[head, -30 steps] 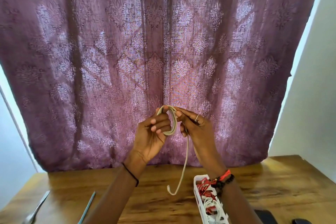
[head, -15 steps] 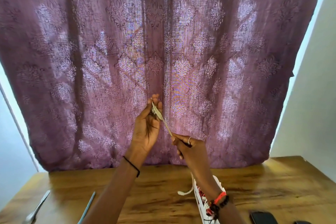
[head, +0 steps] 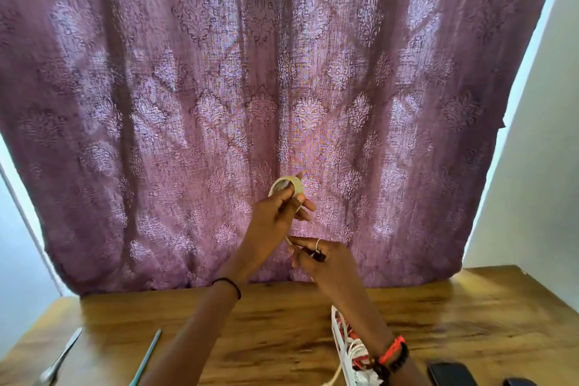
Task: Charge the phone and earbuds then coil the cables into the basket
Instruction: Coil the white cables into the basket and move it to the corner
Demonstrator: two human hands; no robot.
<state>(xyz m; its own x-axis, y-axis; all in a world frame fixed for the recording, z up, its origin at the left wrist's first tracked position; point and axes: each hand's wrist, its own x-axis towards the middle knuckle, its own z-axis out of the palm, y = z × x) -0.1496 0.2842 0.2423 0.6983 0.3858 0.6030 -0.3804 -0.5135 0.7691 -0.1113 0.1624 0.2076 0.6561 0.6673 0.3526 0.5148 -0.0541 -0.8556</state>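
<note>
My left hand (head: 279, 213) is raised in front of the curtain and grips a small coil of cream cable (head: 286, 185). The cable's loose length runs down from the coil to my right hand (head: 319, 257), which pinches it just below. Its free end hangs past my right forearm and shows again beside the basket at the bottom edge. The white basket (head: 340, 341) stands on the table under my right wrist and holds red and white cables. A dark phone (head: 451, 374) lies flat at the bottom right.
A purple patterned curtain (head: 282, 88) hangs behind the wooden table (head: 266, 329). A metal utensil (head: 61, 357) and a thin teal stick (head: 147, 354) lie at the front left. Another dark object (head: 517, 382) peeks in at the bottom right edge.
The coil in my left hand has gained a loop. My right hand dropped below the left hand, drawing the cable taut, and now holds it close under the coil.
</note>
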